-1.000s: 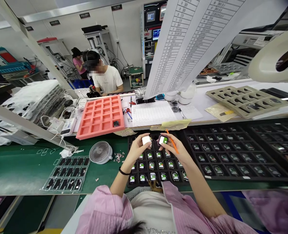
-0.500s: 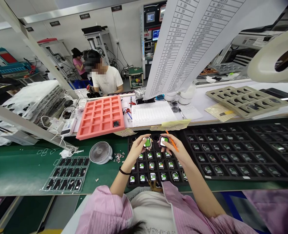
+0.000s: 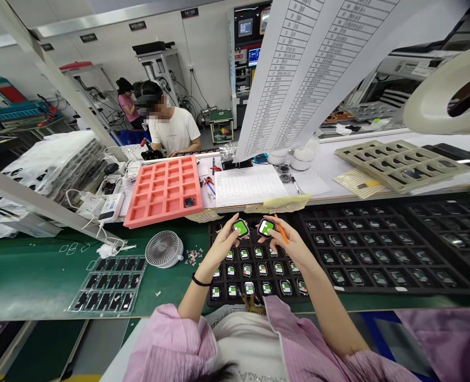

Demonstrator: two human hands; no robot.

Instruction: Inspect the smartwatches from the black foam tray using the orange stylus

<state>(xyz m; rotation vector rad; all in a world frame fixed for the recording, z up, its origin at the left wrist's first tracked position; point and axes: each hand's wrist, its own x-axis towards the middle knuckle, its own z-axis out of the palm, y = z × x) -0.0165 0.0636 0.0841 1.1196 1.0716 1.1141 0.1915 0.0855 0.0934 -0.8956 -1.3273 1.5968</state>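
Salmon-pink tray (image 3: 163, 190); green-and-white watch screens (image 3: 266, 227); orange pen (image 3: 281, 229); pink pinstriped sleeves (image 3: 174, 339).

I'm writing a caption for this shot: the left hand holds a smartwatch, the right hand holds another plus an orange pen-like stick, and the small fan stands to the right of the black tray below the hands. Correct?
Not quite: the head view shows the fan left of that black tray. The rest stands.

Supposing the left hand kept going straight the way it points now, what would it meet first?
Probably the yellowish sheet at the front edge of the raised white shelf, led by the watch in the left hand. Relative height is unclear, so it might pass above.
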